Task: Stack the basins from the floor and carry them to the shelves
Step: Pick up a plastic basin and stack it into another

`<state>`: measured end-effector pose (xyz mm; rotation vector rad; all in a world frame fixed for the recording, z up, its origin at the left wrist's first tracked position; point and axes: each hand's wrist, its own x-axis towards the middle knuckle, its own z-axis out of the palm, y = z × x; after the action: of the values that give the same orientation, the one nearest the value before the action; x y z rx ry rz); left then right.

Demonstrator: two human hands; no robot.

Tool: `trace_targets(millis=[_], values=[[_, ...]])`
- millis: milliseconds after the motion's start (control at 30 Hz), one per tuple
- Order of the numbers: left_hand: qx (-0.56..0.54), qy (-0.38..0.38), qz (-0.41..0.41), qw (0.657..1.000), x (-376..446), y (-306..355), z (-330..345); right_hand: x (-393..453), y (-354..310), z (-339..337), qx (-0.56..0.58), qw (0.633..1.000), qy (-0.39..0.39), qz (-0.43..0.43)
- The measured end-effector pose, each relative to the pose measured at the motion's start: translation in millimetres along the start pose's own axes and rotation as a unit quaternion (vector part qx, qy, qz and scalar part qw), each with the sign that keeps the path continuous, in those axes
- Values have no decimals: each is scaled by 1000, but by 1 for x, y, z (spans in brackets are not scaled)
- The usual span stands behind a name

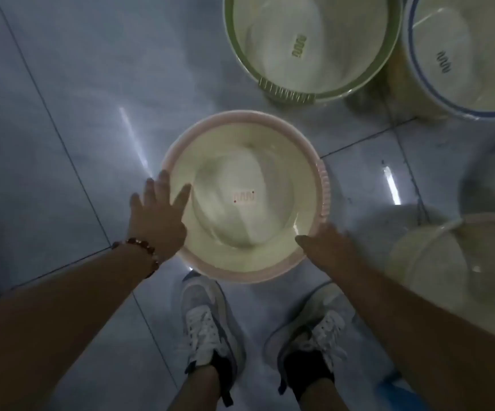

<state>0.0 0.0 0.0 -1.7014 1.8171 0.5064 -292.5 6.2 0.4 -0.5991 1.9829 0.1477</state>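
A cream basin with a pink rim (323,185) stands on the tiled floor just ahead of my shoes. My left hand (158,215), a bead bracelet on its wrist, hovers over the basin's left rim with straight, spread fingers. My right hand (327,244) is at the basin's near right rim. Its thumb lies over the rim toward the inside, and its fingers are blurred on the outside. A green-rimmed basin (385,63) sits at the top, a blue-rimmed basin (418,69) at the top right, and another pink-rimmed basin (436,232) at the right.
Glossy grey floor tiles (62,143) with dark grout lines stretch to the left. My two white sneakers (207,324) stand just behind the centre basin. The green-rimmed and blue-rimmed basins sit close together.
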Motion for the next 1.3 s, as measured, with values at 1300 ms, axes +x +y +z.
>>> trace_targets(millis=[1300], values=[[-315, -166, 111, 928, -41, 449, -130, -23, 376, -284, 471, 833, 126, 262]])
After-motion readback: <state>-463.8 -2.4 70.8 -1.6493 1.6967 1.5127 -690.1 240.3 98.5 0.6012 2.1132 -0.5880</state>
